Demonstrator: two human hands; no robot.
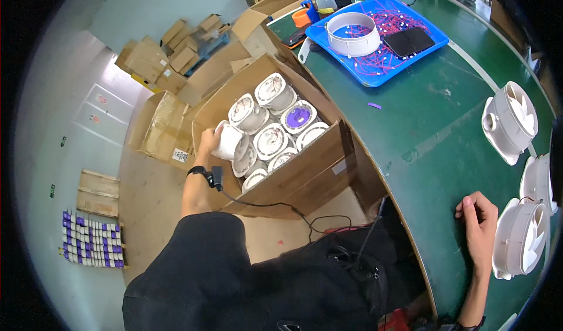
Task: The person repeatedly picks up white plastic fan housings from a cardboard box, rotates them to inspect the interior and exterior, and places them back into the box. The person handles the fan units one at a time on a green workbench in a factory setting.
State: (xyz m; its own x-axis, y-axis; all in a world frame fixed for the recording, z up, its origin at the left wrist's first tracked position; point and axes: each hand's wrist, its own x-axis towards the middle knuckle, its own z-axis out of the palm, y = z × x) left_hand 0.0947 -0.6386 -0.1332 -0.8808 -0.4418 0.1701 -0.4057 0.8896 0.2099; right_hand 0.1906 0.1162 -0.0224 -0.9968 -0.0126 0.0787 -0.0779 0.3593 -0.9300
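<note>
My left hand (209, 140) reaches into an open cardboard box (305, 175) and grips a white round plastic fan unit (231, 141) by its side, at the box's left wall. That unit is tilted among several similar white units (271, 141), one with a purple disc (298, 117) on top. A black strap with a small cabled device (216, 178) is around my left wrist. My right hand (480, 222) rests on the green table (422, 172), fingers loosely curled with nothing seen in them. Close to its right stands a white fan (521, 237), apart from the fingers.
On the table are a blue tray (370, 80) with red wires, a white ring (353, 35) and a black phone (409, 41). Another white fan (511, 123) stands at the right. A black cable (264, 204) crosses the box's near side. Cardboard boxes (146, 61) are stacked behind.
</note>
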